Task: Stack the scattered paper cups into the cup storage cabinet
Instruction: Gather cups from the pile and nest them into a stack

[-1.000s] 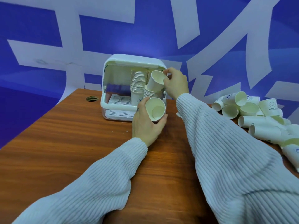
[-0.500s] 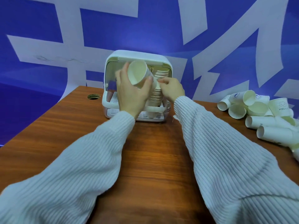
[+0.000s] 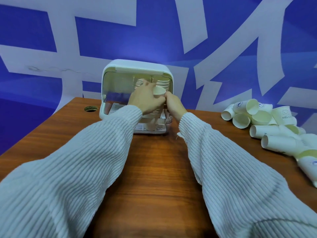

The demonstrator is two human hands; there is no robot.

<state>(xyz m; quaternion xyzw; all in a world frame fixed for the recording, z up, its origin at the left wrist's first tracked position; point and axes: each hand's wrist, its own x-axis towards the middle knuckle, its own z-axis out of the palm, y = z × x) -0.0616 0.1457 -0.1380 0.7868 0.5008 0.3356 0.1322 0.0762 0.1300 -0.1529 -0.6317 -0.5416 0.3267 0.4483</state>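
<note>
Starting at the left edge of the wooden table, a small round hole sits just beside the white cup storage cabinet, whose front stands open. Inside, ribbed stacks of cups fill the back; a lower stack rises in front, mostly hidden by the hands.

Next comes the left hand, fingers curled around a single paper cup, its open mouth tilted toward the camera, held at the cabinet opening above the front stack. Touching it from the right is the right hand, fingers folded in toward the same stack; whether they pinch a cup or merely steady the column I cannot tell.

Far right, well apart from the cabinet, the scattered cups lie in a loose heap on their sides, some partly nested.

By my judgement these cups are very light, thin-walled and easily crushed, with a stiffer rolled rim. A gentle hold around the wall just below the rim seems safest; squeezing mid-body would likely dent it. Pressing one too firmly into the stack could jam it or tip the column.
</note>
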